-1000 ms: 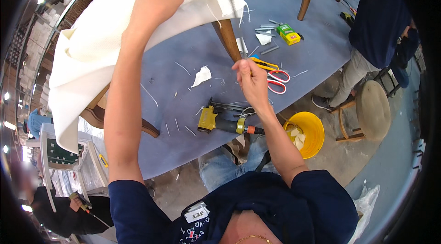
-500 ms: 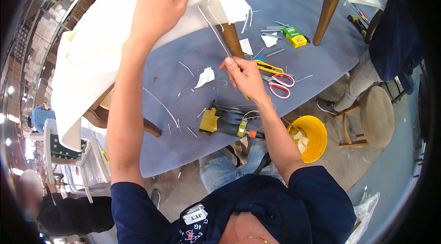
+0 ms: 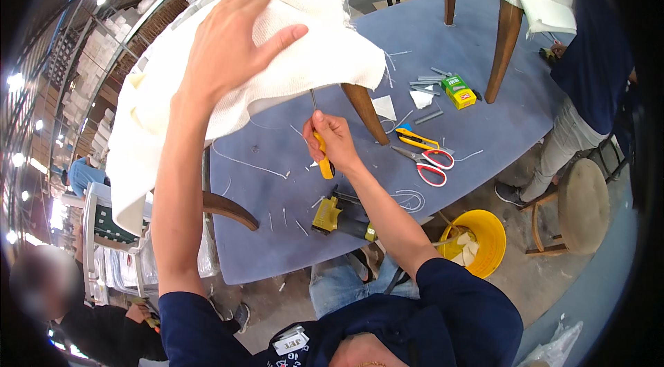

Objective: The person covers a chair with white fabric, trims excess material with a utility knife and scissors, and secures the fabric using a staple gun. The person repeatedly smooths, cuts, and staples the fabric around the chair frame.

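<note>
My left hand [image 3: 228, 49] lies open on cream-white fabric [image 3: 328, 56], fingers stretched and thumb apart. The fabric drapes over a piece of furniture with wooden legs, one leg [image 3: 365, 115] standing near the frayed corner. Closed in my right hand [image 3: 335, 140] is a screwdriver [image 3: 326, 168] with a yellow handle. Its thin metal shaft points up and goes out of sight under the fabric's lower edge, so its tip is hidden.
On the blue-grey table [image 3: 498, 139] lie red-handled scissors [image 3: 432, 172], a yellow utility knife [image 3: 417, 139], a green-and-yellow box [image 3: 459, 92], staple strips [image 3: 429, 117] and a yellow-and-black staple gun [image 3: 325, 215]. A yellow bucket [image 3: 492, 246] stands beside it. A co-worker [image 3: 588, 90] is at the right.
My left hand has let go of the fabric edge and flattened onto the fabric. The edge has come down over the screwdriver's shaft. My right hand has moved slightly lower and left.
</note>
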`<state>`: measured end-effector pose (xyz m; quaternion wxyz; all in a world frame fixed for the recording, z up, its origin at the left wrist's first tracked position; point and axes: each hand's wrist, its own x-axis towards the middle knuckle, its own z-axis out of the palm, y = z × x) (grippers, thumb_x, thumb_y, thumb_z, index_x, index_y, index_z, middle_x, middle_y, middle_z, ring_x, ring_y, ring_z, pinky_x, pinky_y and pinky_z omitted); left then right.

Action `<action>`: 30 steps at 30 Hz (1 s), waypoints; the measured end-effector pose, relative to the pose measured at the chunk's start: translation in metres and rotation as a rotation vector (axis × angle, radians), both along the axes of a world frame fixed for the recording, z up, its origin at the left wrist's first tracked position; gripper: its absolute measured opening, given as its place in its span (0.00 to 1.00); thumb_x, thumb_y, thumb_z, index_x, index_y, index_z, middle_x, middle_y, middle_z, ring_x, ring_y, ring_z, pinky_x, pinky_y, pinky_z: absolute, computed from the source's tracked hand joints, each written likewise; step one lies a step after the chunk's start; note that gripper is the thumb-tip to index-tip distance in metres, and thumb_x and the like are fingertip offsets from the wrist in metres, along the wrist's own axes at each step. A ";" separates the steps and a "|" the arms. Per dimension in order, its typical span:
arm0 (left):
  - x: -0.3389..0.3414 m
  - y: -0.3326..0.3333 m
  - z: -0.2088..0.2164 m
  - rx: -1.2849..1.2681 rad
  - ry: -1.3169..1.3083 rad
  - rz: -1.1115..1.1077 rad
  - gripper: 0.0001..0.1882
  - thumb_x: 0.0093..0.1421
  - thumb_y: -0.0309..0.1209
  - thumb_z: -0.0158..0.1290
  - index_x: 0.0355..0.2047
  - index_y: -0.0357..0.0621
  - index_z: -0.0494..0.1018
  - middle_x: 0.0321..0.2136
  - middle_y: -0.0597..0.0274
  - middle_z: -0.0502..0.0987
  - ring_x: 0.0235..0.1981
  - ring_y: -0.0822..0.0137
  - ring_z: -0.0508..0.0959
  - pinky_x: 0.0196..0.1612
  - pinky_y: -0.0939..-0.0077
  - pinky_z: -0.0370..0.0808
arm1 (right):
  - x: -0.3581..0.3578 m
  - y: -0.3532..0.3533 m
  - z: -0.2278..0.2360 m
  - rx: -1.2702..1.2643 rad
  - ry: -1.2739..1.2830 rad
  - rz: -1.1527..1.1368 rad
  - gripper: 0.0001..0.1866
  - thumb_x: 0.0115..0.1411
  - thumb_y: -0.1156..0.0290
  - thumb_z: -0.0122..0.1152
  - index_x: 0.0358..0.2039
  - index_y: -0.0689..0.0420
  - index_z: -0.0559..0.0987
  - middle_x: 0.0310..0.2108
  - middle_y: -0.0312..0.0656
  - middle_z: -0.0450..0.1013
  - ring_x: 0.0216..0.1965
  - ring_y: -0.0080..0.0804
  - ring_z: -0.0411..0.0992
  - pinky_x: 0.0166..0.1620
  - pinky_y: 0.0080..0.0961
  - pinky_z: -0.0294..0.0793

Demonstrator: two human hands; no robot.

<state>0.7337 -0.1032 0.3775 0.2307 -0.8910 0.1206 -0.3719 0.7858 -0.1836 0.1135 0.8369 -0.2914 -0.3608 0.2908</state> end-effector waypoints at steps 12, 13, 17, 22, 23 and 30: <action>0.022 0.021 -0.024 -0.076 0.059 0.224 0.62 0.43 0.75 0.58 0.61 0.28 0.65 0.55 0.38 0.74 0.54 0.45 0.76 0.54 0.58 0.75 | -0.030 -0.019 0.035 0.018 0.214 0.133 0.29 0.71 0.45 0.47 0.22 0.57 0.68 0.15 0.33 0.62 0.11 0.20 0.62 0.15 0.20 0.63; 0.022 0.020 -0.024 -0.083 0.056 0.226 0.62 0.43 0.75 0.58 0.61 0.28 0.65 0.55 0.38 0.74 0.54 0.45 0.77 0.54 0.58 0.75 | -0.033 -0.018 0.034 0.016 0.210 0.118 0.29 0.71 0.45 0.47 0.22 0.57 0.68 0.14 0.33 0.62 0.11 0.19 0.62 0.15 0.20 0.63; 0.022 0.022 -0.026 -0.092 0.044 0.256 0.62 0.44 0.75 0.57 0.61 0.28 0.65 0.56 0.37 0.73 0.55 0.46 0.76 0.54 0.58 0.75 | -0.015 -0.030 0.022 -0.129 0.117 0.100 0.30 0.71 0.45 0.46 0.21 0.56 0.68 0.14 0.33 0.61 0.11 0.18 0.61 0.15 0.20 0.62; 0.024 0.024 -0.028 -0.057 0.014 0.275 0.61 0.44 0.72 0.60 0.63 0.32 0.64 0.56 0.39 0.74 0.55 0.47 0.77 0.56 0.60 0.74 | -0.002 -0.032 0.028 -0.087 0.095 0.101 0.30 0.71 0.45 0.47 0.20 0.56 0.67 0.14 0.33 0.61 0.11 0.20 0.61 0.15 0.20 0.61; 0.024 0.025 -0.028 -0.049 0.005 0.265 0.60 0.45 0.72 0.60 0.63 0.32 0.64 0.55 0.39 0.74 0.55 0.47 0.77 0.56 0.60 0.74 | -0.008 -0.026 0.030 -0.055 0.132 0.114 0.30 0.71 0.45 0.47 0.21 0.56 0.67 0.14 0.33 0.61 0.11 0.20 0.61 0.15 0.20 0.61; 0.022 0.021 -0.028 -0.062 0.032 0.283 0.62 0.44 0.74 0.58 0.61 0.29 0.65 0.57 0.36 0.71 0.56 0.46 0.75 0.56 0.59 0.74 | -0.044 0.035 0.013 0.188 0.229 0.034 0.28 0.73 0.48 0.44 0.21 0.57 0.66 0.15 0.35 0.61 0.12 0.22 0.61 0.16 0.21 0.61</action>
